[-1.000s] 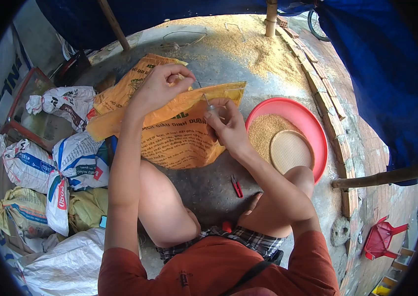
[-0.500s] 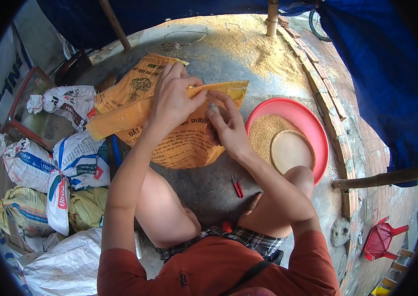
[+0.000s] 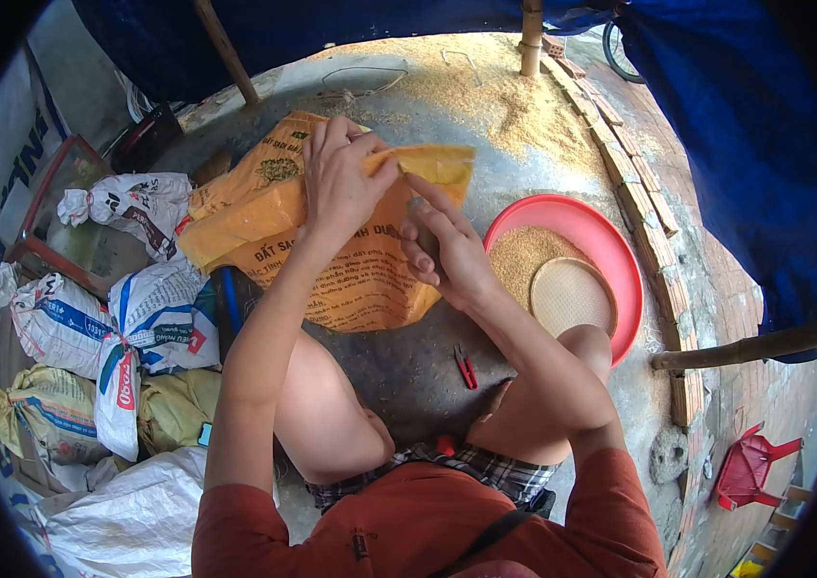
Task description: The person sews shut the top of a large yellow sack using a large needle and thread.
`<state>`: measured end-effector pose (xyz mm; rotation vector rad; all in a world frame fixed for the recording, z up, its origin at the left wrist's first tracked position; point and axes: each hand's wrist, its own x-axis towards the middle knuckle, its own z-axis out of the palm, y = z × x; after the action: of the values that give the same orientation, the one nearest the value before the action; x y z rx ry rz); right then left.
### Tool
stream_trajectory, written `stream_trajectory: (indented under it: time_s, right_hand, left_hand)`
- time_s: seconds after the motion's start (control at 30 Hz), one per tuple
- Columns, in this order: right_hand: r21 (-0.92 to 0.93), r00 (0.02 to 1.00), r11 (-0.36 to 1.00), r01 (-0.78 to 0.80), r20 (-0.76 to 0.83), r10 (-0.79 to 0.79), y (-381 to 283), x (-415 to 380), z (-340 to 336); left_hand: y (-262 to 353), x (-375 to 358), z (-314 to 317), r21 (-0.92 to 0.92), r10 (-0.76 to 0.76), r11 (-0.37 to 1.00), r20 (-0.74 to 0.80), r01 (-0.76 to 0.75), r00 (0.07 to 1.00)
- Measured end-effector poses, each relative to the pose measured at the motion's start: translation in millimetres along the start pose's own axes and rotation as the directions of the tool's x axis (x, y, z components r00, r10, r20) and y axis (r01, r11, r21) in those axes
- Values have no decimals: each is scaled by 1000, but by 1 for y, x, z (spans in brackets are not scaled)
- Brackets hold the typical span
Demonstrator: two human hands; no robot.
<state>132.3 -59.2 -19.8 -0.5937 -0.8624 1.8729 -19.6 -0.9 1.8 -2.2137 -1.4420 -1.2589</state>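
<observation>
A yellow-orange printed sack [image 3: 355, 260] is held up in front of me, its top edge folded over into a band. My left hand [image 3: 343, 178] is closed on this folded band, fingers over the top and thumb near the seam. Just to its right, my right hand [image 3: 447, 249] curls around a small tool with a greyish handle [image 3: 418, 205]. The index finger reaches up to the fold, almost meeting the left fingertips. The tool's tip is too small to make out.
A red basin [image 3: 627, 279] of grain with a round woven sieve [image 3: 574, 299] stands at right. Red-handled pliers [image 3: 466, 367] lie on the floor. Tied sacks [image 3: 62, 323] crowd the left. Spread grain [image 3: 524, 111], a brick edging [image 3: 635, 193] and a bamboo post [image 3: 531, 39] are beyond.
The sack's folded band has tilted, its right end now slightly lower and turned to show more of its face. Both hands stay close together at the fold, with slight shifts.
</observation>
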Motion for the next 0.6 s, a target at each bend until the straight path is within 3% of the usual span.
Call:
stream_trajectory:
  time_s: [0.1, 0.3, 0.4, 0.47, 0.6]
  right_hand:
    - [35, 1000, 999, -16, 14, 15, 2, 1, -2]
    - [-163, 999, 986, 27, -41, -35, 2, 2, -4]
    - [-202, 998, 979, -35, -51, 25, 0, 3, -6]
    - [-526, 994, 850, 24, -76, -76, 3, 2, -6]
    - [-547, 989, 834, 74, -68, -132, 9, 6, -8]
  left_hand:
    - [-10, 5, 0, -20, -34, 999, 39, 34, 999]
    - [-13, 5, -2, -105, -9, 994, 147, 25, 989]
    - [-10, 4, -4, -94, 8, 996, 157, 7, 987]
    - [-8, 3, -3, -78, 8, 997, 150, 3, 989]
    - [-1, 0, -1, -28, 6, 1000, 111, -3, 994]
